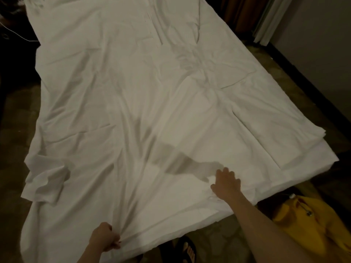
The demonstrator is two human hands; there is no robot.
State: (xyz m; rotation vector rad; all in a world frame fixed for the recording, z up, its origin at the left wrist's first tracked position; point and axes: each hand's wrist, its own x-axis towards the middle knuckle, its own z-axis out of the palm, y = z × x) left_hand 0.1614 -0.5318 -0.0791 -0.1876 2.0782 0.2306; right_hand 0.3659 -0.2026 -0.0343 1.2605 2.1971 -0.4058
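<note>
A large white sheet [144, 103] lies spread and wrinkled over a bed, filling most of the view. My left hand [105, 239] grips a bunch of the sheet at its near edge, and creases fan out from the fist. My right hand [226, 182] lies flat on the sheet near the bed's foot, fingers spread and pressing the cloth. A loose corner of the sheet [45, 179] is crumpled at the left side.
A folded white layer [296, 149] shows at the bed's right foot corner. A yellow bag [307, 224] with a bottle sits on the floor at lower right. My foot in a dark sandal [188, 249] stands by the bed. Curtains [266, 18] hang at upper right.
</note>
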